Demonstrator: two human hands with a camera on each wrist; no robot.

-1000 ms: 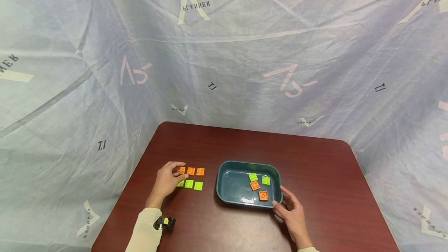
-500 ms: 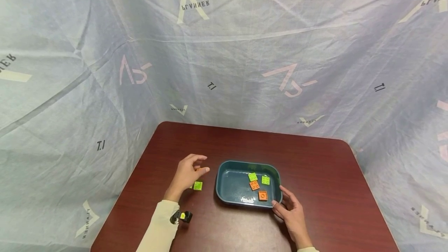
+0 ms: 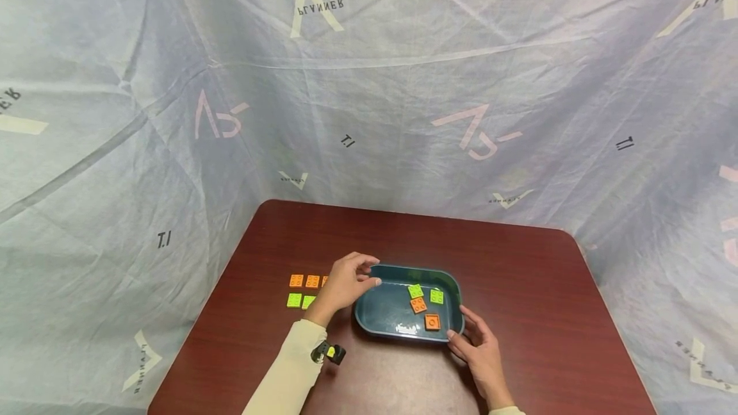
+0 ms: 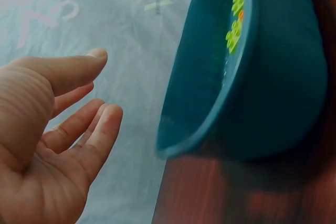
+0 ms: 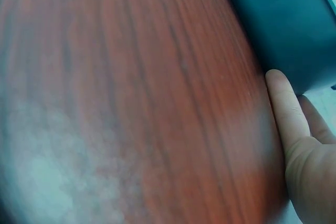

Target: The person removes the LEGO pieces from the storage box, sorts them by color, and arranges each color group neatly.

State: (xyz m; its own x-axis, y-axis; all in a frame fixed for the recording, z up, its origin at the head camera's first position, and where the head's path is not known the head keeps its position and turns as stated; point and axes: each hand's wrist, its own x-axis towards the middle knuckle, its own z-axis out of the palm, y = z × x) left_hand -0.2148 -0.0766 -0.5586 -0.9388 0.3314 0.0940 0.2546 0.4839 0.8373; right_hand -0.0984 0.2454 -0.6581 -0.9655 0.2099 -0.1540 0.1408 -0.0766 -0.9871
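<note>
My left hand (image 3: 348, 282) hovers over the left end of a dark teal tray (image 3: 383, 306), fingers and thumb spread apart. In the left wrist view this left hand (image 4: 71, 124) has nothing between thumb and fingertips, beside the tray's wall (image 4: 278, 77). My right hand (image 3: 483, 352) holds the tray's near right corner, with the thumb in front and the fingers along the side. The right wrist view shows that thumb (image 5: 286, 103) straight against the outer wall. Inside the tray lie green square toy bricks (image 3: 437, 296) and orange ones (image 3: 418, 305), one orange brick (image 3: 432, 322) underside up.
Left of the tray, orange bricks (image 3: 296, 281) form a row on the reddish-brown table (image 3: 461, 248). A row of green bricks (image 3: 294, 300) lies nearer; the left hand and forearm hide part of both. Grey printed cloth (image 3: 369, 114) hangs behind the table.
My left hand has moved right from above the brick rows to the tray's left end, uncovering bricks at the rows' left. The right hand and the bricks in the tray stay put.
</note>
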